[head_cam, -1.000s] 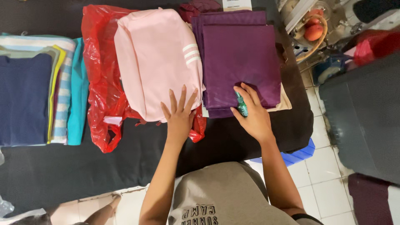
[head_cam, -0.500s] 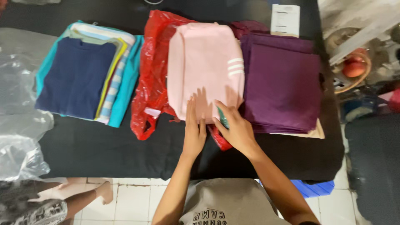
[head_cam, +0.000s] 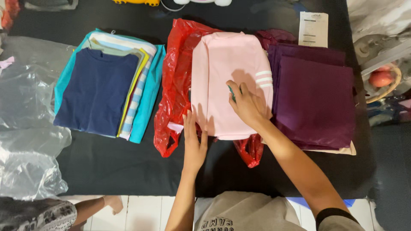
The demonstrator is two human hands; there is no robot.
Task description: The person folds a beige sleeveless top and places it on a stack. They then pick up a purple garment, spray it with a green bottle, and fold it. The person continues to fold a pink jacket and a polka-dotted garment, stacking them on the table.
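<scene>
A folded pink garment with white stripes lies on a red plastic bag in the middle of the black table. My left hand lies flat with fingers spread at the garment's near left edge. My right hand rests on top of the pink garment with its fingers curled around a small green object. A folded purple garment sits just right of the pink one.
A stack of folded shirts, navy on top, lies at the left. Clear plastic bags cover the table's left end. A paper slip lies at the back right. A basket with red fruit stands off the right edge. Another person's foot shows below.
My right hand has slid up from the pink garment's near edge onto its middle. My left hand has shifted left to the garment's lower left corner.
</scene>
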